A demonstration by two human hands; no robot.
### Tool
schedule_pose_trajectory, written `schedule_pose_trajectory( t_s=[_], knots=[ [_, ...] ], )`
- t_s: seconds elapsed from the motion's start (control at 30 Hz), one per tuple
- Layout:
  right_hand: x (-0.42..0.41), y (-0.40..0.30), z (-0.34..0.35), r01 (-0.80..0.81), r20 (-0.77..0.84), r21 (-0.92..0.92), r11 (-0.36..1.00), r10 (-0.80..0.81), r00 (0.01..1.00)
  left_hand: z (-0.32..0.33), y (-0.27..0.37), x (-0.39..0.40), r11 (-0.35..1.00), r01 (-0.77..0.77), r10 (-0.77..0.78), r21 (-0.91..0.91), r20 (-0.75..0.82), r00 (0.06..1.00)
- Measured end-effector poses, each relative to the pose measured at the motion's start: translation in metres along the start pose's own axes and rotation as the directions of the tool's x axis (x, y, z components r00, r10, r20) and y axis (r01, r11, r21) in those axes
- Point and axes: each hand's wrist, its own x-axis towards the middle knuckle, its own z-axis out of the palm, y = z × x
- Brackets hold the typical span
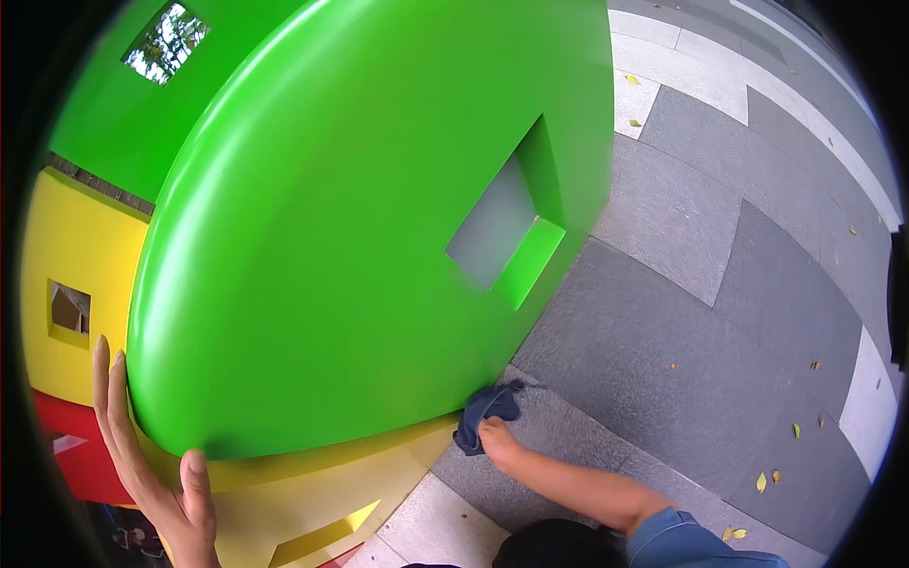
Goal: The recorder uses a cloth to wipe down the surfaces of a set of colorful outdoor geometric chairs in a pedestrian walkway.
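Observation:
A large glossy green panel point(319, 248) with a rounded edge and a square opening fills the middle of the view. At the lower left, my left hand point(153, 454) has its fingers spread around the panel's rounded end, with the thumb on the near side. My right hand point(499, 440) grips a dark blue cloth point(490, 412) at the panel's lower corner, close to the pavement. Part of the cloth hangs over the paving. The fingers of my right hand are partly hidden by the cloth.
Yellow panels point(341, 483) with openings lie below and left of the green one. A red panel point(78, 440) is at the far left. Grey stone paving point(653, 334) with scattered leaves spreads along the right. Something dark and round point(561, 545) shows at the bottom edge.

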Motion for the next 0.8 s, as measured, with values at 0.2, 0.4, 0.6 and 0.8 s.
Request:
schedule_pose_trajectory(
  t_s=[0.2,0.4,0.6,0.8],
  knots=[
    [-0.031,-0.086,-0.101,0.134,0.184,-0.399,0.907,-0.064,0.981,0.003,0.004,0.001,0.999,-0.017,0.018,0.027,-0.043,0.999],
    [-0.054,-0.11,-0.058,0.602,0.013,-0.584,0.545,-0.735,0.678,0.001,0.002,0.001,0.999,-0.017,0.02,0.046,-0.067,0.998],
    [-0.098,-0.124,0.062,0.878,0.298,-0.436,-0.196,-0.952,-0.065,0.007,-0.001,-0.002,0.999,-0.009,0.011,0.044,-0.051,0.999],
    [-0.017,-0.072,0.067,0.732,0.358,-0.57,-0.375,-0.914,-0.189,-0.003,0.006,-0.001,0.996,-0.034,0.037,0.085,-0.03,0.999]
  ],
)
